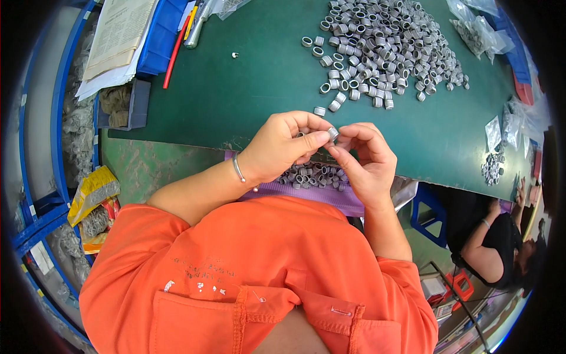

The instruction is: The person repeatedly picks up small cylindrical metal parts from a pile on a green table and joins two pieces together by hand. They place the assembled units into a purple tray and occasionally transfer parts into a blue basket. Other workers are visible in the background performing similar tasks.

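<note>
Over the table's near edge, my left hand (pixel 283 144), with a silver bangle (pixel 238 167) at its wrist, pinches a short grey metal ring (pixel 333 134) between thumb and index finger. My right hand (pixel 368 156) meets it from the other side, its thumb and bent fingertips at the ring. Part of another grey ring (pixel 300 134) seems to show in the curl of my left fingers. Below both hands, many similar rings (pixel 312 176) lie on purple material (pixel 295 193) at my lap. A large heap of them (pixel 383 50) spreads over the green tabletop (pixel 247 88).
At the left stand a blue bin (pixel 159 41) with papers, a grey box (pixel 140 103), a red pen (pixel 175 56) and blue shelving (pixel 56 118). Plastic bags (pixel 480 35) and a small pile of parts (pixel 492 169) lie right. Another person (pixel 486 248) sits far right, beside a blue stool (pixel 430 215).
</note>
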A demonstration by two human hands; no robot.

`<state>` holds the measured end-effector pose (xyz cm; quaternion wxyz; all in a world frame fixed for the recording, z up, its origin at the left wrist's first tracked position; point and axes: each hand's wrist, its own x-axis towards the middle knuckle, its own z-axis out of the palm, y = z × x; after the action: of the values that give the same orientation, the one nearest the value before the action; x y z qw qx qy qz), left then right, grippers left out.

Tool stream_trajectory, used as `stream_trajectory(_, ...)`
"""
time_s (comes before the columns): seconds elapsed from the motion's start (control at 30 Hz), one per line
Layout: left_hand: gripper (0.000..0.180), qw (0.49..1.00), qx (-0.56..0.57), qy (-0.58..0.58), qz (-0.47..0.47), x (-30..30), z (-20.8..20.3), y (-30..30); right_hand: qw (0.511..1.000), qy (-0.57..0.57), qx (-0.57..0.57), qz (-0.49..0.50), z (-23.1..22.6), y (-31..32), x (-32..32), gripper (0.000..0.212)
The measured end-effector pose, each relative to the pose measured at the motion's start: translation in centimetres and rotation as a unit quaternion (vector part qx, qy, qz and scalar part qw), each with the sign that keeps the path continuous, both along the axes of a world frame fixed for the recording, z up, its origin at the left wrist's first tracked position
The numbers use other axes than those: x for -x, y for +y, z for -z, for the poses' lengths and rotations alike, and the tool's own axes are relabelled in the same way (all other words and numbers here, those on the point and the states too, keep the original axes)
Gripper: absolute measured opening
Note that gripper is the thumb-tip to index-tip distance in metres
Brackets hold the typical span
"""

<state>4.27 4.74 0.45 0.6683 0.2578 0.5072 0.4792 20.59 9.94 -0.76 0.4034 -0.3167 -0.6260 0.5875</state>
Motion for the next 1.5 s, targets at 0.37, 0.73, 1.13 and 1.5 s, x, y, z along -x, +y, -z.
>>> stream_trajectory(0.37, 0.017, 1.0, 0.009, -0.025, 0.005, -0.1, 0.0, -0.4, 1.0, -0.006, -0.013, -0.016, 0.5, -0.2, -0.1, 0.021)
stream_trajectory(0.73, 0.012, 0.999, -0.025, 0.02, 0.011, 0.0, -0.6, -0.2, 0.999, -0.034, -0.003, -0.021, 0.3, 0.0, -0.4, 0.014)
stream_trajectory(1.13, 0.012, 0.93, -0.073, 0.284, 0.221, 1.7, -1.3, -0.5, 0.911, -0.274, -0.307, 0.016, 0.8, 3.1, 1.5, 0.027)
stream_trajectory(1.5, 0.011, 0.957, -0.108, 0.264, 0.043, 0.9, -1.0, 0.3, 0.977, 0.123, 0.17, -0.038, 0.4, 0.8, -0.1, 0.033)
